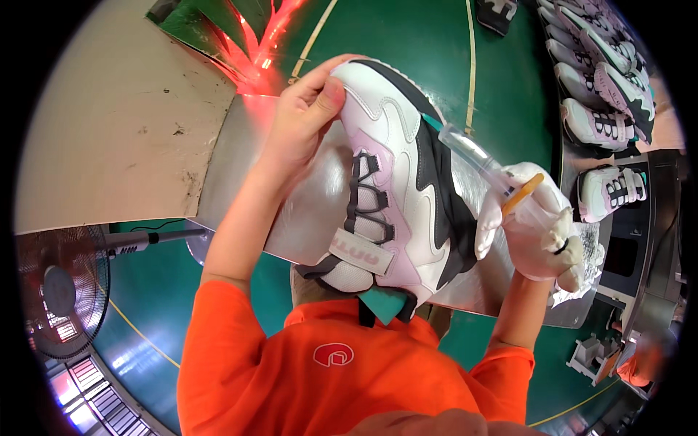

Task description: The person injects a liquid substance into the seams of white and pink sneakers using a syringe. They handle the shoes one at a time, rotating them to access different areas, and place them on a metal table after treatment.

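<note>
Two hands hold things: left hand (302, 116) grips sneaker (392, 189), right hand (538, 225) brush (522, 194).

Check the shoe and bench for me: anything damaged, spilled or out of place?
Nothing stands out. The left hand grips the toe of the white, pink and dark sneaker; the gloved right hand holds an orange-handled tool and a clear tube at its side. The metal bench shows no spill.

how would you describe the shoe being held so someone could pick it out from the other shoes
Start at the silvery sheet in the middle of the view. Above it, the bare left hand grips the toe of a sneaker, the gloved right hand beside it. Unlike the shoes lined up on the right, it is held up and pink-trimmed.
</note>
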Available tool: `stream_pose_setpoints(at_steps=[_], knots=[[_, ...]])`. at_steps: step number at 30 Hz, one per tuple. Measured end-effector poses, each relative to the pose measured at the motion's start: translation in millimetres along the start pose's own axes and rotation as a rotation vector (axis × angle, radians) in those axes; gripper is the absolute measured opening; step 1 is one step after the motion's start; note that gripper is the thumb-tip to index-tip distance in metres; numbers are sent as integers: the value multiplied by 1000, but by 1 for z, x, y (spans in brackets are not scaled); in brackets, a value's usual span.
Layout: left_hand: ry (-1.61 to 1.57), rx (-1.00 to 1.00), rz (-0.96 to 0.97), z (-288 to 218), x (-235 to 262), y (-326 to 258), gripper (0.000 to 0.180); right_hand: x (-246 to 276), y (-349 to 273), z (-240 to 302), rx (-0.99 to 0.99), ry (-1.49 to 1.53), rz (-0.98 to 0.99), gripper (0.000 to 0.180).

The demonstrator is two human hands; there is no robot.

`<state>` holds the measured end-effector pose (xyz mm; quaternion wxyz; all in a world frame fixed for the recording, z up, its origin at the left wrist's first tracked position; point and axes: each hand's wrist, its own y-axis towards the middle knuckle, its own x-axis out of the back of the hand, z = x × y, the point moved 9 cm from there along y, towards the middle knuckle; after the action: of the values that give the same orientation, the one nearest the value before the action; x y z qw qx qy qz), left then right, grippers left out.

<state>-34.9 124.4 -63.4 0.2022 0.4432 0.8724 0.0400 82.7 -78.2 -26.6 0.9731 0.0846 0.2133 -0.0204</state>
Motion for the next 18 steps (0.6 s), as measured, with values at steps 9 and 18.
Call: stream_pose_setpoints(at_steps=[9, 18], knots=[[-4, 52, 131, -1, -34, 35, 52, 27, -17, 59, 384, 93, -161, 96], [104, -50, -472, -11, 58, 179, 35, 79, -167, 58, 319, -847, -990, 81]])
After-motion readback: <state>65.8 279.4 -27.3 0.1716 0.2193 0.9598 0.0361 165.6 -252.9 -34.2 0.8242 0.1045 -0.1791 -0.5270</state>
